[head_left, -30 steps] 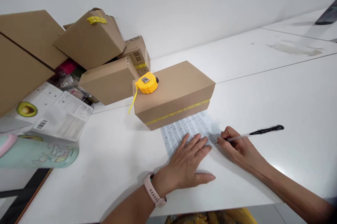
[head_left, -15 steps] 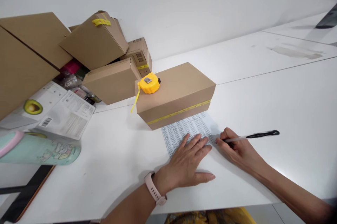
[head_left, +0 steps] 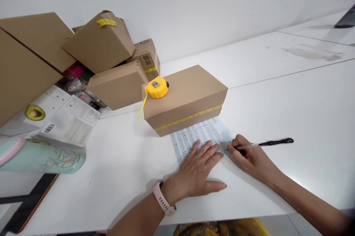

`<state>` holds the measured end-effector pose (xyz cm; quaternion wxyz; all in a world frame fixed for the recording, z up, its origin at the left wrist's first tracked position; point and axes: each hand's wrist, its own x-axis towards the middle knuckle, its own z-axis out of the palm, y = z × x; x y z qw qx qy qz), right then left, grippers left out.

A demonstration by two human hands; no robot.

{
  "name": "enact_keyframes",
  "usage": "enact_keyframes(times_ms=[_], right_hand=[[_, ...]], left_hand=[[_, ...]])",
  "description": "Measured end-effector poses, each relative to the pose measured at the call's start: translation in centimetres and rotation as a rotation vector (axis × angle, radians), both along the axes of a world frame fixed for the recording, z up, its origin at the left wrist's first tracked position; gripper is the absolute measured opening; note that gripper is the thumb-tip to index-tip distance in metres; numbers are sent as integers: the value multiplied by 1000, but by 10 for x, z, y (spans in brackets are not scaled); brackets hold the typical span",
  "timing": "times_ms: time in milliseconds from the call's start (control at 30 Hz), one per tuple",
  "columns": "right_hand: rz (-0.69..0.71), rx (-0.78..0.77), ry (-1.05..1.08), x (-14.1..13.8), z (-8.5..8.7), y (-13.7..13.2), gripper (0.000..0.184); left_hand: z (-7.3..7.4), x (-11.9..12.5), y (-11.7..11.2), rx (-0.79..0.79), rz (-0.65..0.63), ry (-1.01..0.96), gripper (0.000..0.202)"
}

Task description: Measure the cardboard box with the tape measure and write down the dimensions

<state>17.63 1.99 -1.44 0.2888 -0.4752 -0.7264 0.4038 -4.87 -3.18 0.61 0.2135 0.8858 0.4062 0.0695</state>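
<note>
My left hand [head_left: 199,171] lies flat with fingers spread on a sheet of paper [head_left: 191,138] covered in columns of small dark writing. In my right hand [head_left: 251,158] is a black-and-clear pen [head_left: 273,142], its tip down at the sheet's right edge. The sheet's far part is hidden by a closed cardboard box [head_left: 188,93] with a strip of yellow tape along its front side. On top of that box sits a yellow tape measure [head_left: 157,87], a short length of its blade hanging over the box's left edge.
Several cardboard boxes [head_left: 100,43] are stacked at the back left against the wall. A white carton with an avocado picture [head_left: 69,117] and a mint-green bottle [head_left: 61,160] stand at left. A dark object [head_left: 346,17] is at far right on the white table [head_left: 291,110].
Almost nothing differs. The pen's upper end has shifted very slightly left; my left hand, the box and the tape measure stay in place.
</note>
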Motion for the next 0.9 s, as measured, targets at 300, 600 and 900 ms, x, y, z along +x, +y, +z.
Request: enact_keyframes(times_ms=[300,600,900], right_hand=[[5,-17,14,1,3,0,28],[-52,6,15,2,0,1,28],[-44,5,8,1,1,1,29]], left_hand=[[0,1,-1,1,-4,12,77],[-2,-1,0,26,-4,-9,77],[0,-1,-1,42,0,-7,75]])
